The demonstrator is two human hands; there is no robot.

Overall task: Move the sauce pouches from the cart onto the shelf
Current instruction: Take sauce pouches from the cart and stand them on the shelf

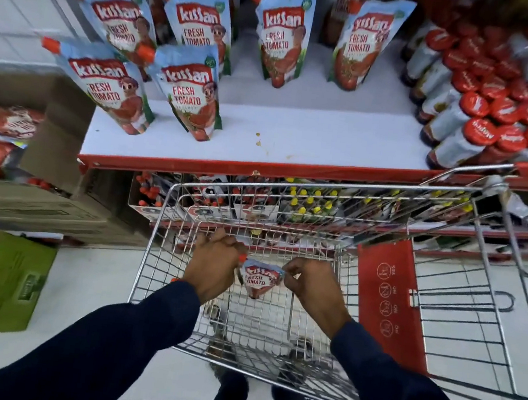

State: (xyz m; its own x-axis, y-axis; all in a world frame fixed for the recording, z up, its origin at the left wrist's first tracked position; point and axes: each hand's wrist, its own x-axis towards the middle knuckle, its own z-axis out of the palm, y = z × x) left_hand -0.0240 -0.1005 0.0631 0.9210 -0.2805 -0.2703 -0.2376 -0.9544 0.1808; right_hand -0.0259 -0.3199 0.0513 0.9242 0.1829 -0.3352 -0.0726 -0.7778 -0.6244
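1. Pouch (260,281) sits low inside the cart (274,326), held between both hands; looks like the only one there, though the hands hide part of the basket.
2. Left hand (212,268) grip is closed on the pouch's left top edge, by the orange spout; right hand (310,287) pinches the right top corner with its fingertips.
3. Step in hand, as I judge it: pick-up, pouch not yet clear of the basket.
4. Next move calls for a lift over the cart's front rim, then setting the pouch upright on the shelf (312,139), probably in the bare white patch right of the standing pouches (189,92).
5. Pouch: soft glossy film, flat-bottomed, tapering, likely to sag if gripped only at the top.
6. Cart: thin steel wire grid, red plastic panel at right.
7. Shelf: smooth white board, red front edge, small stain near the middle.
8. Bottles (475,125) with round red caps lie tilted at right.
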